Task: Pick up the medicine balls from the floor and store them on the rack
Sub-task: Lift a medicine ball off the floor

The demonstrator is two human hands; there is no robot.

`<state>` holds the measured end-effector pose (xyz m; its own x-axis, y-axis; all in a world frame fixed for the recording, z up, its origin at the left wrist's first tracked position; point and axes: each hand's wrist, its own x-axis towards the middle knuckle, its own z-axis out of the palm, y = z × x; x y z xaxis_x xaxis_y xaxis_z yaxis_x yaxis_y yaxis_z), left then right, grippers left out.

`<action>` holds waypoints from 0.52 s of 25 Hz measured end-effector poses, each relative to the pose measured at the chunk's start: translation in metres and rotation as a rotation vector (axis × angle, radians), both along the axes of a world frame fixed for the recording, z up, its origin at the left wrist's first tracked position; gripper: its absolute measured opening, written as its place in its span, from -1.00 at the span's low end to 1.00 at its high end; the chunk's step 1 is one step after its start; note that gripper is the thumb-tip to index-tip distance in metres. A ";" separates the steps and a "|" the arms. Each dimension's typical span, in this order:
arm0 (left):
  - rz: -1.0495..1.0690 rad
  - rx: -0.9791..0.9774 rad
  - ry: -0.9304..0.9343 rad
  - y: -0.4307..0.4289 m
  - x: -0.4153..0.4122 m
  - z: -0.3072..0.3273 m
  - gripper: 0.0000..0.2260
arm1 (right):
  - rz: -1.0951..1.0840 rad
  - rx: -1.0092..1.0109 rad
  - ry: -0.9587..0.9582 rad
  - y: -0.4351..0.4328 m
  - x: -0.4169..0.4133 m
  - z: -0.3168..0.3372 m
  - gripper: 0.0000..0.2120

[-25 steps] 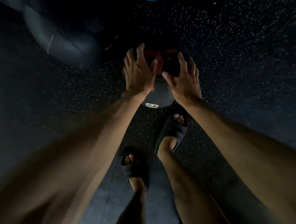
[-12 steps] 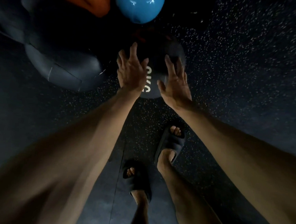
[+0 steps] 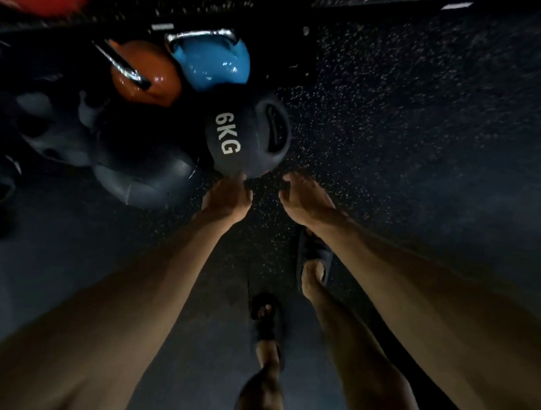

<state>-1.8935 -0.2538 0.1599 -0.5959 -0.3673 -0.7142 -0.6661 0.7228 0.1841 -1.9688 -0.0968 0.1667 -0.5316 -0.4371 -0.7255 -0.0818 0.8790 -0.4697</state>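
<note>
The medicine ball [image 3: 248, 136] is round and dark, almost black. It has big white letters, "6KG", and a deep slot with a handle on one side. It sits on the speckled floor [image 3: 394, 149], just beside a shiny blue kettlebell [image 3: 215, 66], near an orange kettlebell [image 3: 147, 77] and a bigger dark ball [image 3: 149, 177]. The left grip [image 3: 228, 195] is spread wide, and its fingertips touch the near edge of the ball. The right grip [image 3: 304, 200] is loose and holds nothing, just beside the ball.
</note>
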 end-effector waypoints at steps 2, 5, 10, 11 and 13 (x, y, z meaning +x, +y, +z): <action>-0.066 0.025 -0.022 0.022 0.001 0.059 -0.65 | -0.056 0.042 -0.012 0.022 0.012 0.059 -0.61; -0.212 0.061 -0.009 0.058 0.014 0.141 -0.66 | -0.160 0.078 0.001 0.057 0.042 0.148 -0.64; -0.462 0.127 0.039 0.117 0.063 0.241 -0.70 | -0.302 0.143 0.039 0.118 0.131 0.268 -0.65; -0.518 0.148 0.043 0.131 0.079 0.257 -0.71 | -0.344 0.143 0.060 0.134 0.157 0.286 -0.66; -0.646 0.183 0.021 0.159 0.115 0.281 -0.69 | -0.398 0.177 0.086 0.163 0.211 0.316 -0.67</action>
